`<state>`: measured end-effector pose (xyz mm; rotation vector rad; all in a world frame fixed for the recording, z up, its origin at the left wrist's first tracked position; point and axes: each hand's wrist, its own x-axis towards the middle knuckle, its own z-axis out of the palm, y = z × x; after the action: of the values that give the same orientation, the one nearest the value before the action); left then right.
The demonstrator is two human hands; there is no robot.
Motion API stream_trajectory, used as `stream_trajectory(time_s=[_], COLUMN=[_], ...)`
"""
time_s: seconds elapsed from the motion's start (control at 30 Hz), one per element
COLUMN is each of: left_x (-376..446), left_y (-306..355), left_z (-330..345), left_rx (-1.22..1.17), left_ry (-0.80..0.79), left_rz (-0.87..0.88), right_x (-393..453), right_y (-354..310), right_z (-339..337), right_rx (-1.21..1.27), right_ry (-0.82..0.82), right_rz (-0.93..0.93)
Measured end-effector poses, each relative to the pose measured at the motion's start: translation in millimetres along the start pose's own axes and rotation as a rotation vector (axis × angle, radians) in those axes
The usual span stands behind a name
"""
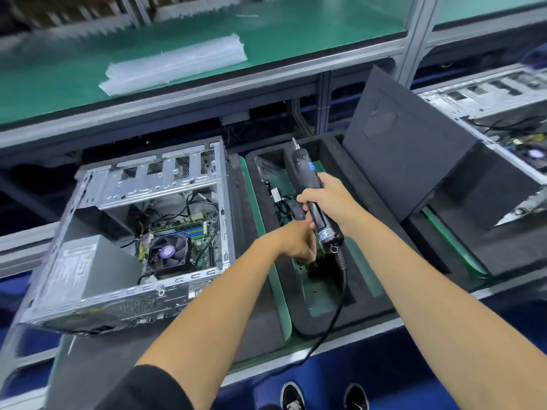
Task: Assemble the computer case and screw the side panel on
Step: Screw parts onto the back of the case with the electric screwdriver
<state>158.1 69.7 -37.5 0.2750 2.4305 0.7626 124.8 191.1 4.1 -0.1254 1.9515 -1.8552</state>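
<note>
Screwdriver (313, 199) sits tight in my right hand (328, 199), fingers curled round its hard middle. My left hand (296, 241) reaches into the tray (325, 294); I cannot tell its grip. The open case (133, 232) lies left and looks heavy. The side panel (408, 143) leans far right, thin and stiff, so I should hold its edges.

Black left sleeve (142, 389), bare forearms, black-and-white sneakers (324, 398)

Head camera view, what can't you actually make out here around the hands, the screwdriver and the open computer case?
- Left hand: fingertips hidden behind the electric screwdriver and the right hand; any screw cannot be told.
- Screwdriver tip: too small and blurred to show a bit.
- Foam tray: small parts too small to identify.
- Computer case: underside hidden; screw holes blurred.
- Black side panel: far face hidden.
</note>
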Motion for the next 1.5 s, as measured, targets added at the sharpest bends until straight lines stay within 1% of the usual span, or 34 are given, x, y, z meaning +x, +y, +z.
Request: stream_trajectory(time_s=[0.13, 0.2, 0.27, 0.33, 0.37, 0.43, 0.57, 0.67, 0.73, 0.8, 0.97, 1.1, 1.2, 1.3, 1.5], left_x=[-3.4, -1.3, 3.7, 5.9, 5.8, 4.8, -0.3, -4.9, -9.1, -17.2, -49.6, -74.7, -90.1, -104.7, -133.2], left_y=[-4.6, -8.0, -10.1, -8.6, -7.1, -4.6, -0.7, 0.9, 3.0, 2.0, -18.8, -32.8, -44.1, -53.4, -64.1], left_z=[4.5, 7.2, 4.4, -6.9, -15.4, -36.0, -79.4, -103.7, -115.0, -123.6, -133.0, -138.3, -141.1, -142.3, -135.9], left_rx=[0.05, -0.01, -0.224, -0.612, -0.807, -1.052, -1.349, -1.517, -1.562, -1.557, -1.577, -1.554, -1.514, -1.475, -1.496], left_ry=[0.124, 0.243, 0.438, 0.625, 0.685, 0.762, 0.86, 0.903, 0.937, 0.961, 0.938, 0.935, 0.873, 0.825, 0.871], left_rz=[-0.051, -0.123, -0.212, -0.242, -0.23, -0.188, -0.101, -0.009, 0.031, 0.049, 0.179, 0.187, 0.204, 0.212, 0.167], right_x=[-18.5, -25.7, -29.9, -32.0, -32.9, -35.8, -45.8, -53.0, -54.7, -54.4, -50.2, -49.3, -50.1, -53.7, -67.4], right_y=[6.4, 10.7, 12.6, 10.5, 8.0, 1.7, -11.4, -20.3, -26.3, -33.1, -43.5, -48.7, -51.7, -54.1, -53.8], right_z=[-4.0, -6.9, -8.8, -8.8, -8.1, -6.2, 1.6, 13.7, 24.9, 37.3, 63.4, 84.4, 99.0, 109.9, 129.6], right_rx=[0.014, 0.003, -0.005, -0.014, -0.015, 0.001, 0.006, -0.041, -0.081, -0.114, -0.141, -0.167, -0.186, -0.197, -0.235], right_ry=[0.028, 0.037, 0.042, 0.036, 0.026, 0.0, -0.096, -0.181, -0.222, -0.24, -0.225, -0.241, -0.228, -0.252, -0.303], right_rz=[0.023, 0.056, 0.08, 0.084, 0.078, 0.061, 0.035, 0.017, -0.001, -0.013, -0.031, -0.046, -0.051, -0.054, -0.051])
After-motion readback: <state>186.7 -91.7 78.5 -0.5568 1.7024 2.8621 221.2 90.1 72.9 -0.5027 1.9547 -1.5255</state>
